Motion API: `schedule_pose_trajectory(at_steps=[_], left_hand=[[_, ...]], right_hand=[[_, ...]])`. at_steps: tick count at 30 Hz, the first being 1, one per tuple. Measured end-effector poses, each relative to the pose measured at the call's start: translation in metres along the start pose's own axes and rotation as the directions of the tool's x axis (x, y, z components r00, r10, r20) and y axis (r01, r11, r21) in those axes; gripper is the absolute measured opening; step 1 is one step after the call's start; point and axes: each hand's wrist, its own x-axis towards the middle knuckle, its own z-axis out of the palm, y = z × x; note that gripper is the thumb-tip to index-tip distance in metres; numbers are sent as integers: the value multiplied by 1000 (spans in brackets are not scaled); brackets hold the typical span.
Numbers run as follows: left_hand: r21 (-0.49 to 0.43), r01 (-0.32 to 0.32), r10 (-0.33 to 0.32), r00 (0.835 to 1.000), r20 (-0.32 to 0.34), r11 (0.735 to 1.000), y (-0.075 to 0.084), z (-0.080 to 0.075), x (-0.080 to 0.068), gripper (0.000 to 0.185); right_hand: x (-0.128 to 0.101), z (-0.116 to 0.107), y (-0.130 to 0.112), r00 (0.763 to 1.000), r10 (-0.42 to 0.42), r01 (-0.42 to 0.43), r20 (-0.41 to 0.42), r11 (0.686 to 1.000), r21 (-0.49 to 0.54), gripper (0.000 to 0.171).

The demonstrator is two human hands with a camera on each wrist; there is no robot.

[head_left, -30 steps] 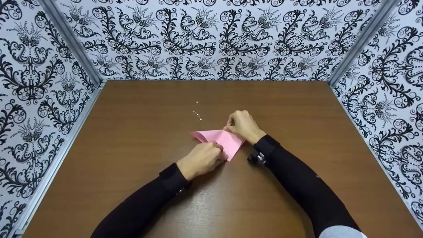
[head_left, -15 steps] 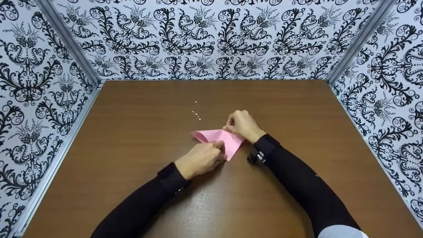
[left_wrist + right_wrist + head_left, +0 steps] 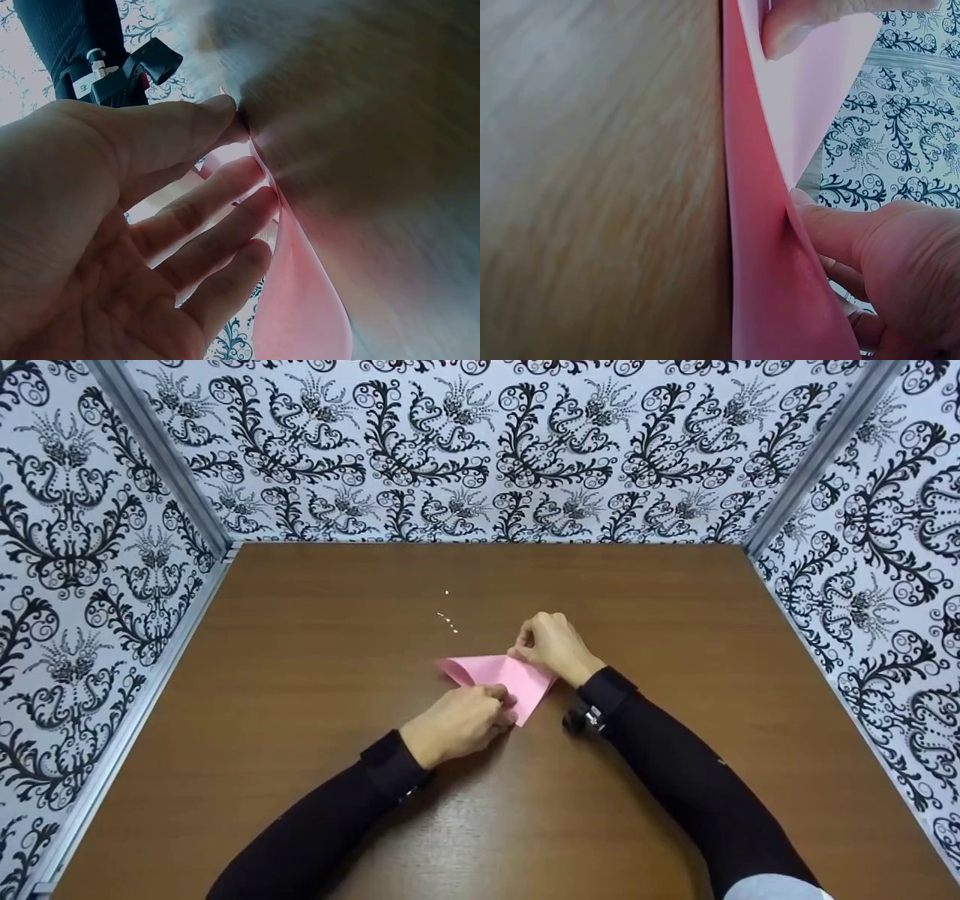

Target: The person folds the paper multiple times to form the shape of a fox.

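A pink paper (image 3: 517, 679), folded into a triangle, lies flat on the brown table (image 3: 300, 675). My left hand (image 3: 501, 699) is at the paper's near corner and pinches its edge between thumb and fingers (image 3: 247, 180). The pink paper (image 3: 300, 307) runs along the tabletop past those fingers. My right hand (image 3: 521, 649) holds the far right corner with curled fingers. One fingertip (image 3: 795, 26) presses on the pink paper (image 3: 765, 247), whose upper layer lifts slightly off the wood. The paper's middle shows between the two hands.
Patterned black-and-white walls (image 3: 480, 450) close in the table on the left, back and right. A few tiny bright specks (image 3: 448, 619) lie on the wood beyond the paper. A small black camera (image 3: 579, 720) sits under my right wrist.
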Motion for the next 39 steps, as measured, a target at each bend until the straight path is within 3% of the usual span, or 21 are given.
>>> schedule_pose_trajectory(at_steps=[5, 13, 28, 35, 39], left_hand=[[72, -77, 78, 997, -10, 994, -2, 0, -1, 11], [-1, -32, 32, 999, -26, 999, -1, 0, -2, 13], [54, -76, 78, 996, -36, 996, -2, 0, -2, 16], [-30, -32, 31, 998, -54, 999, -2, 1, -2, 11], [7, -59, 59, 997, -52, 998, -2, 1, -3, 11]], right_hand=[[-3, -2, 6, 1000, 12, -12, -8, 1000, 12, 14], [-8, -7, 16, 999, 29, -28, -24, 999, 30, 15], [-20, -20, 41, 997, 48, -47, -54, 999, 13, 17], [-26, -30, 60, 995, 84, -84, -60, 996, 0, 18], [-30, -35, 70, 990, 125, -126, -58, 992, -4, 20]])
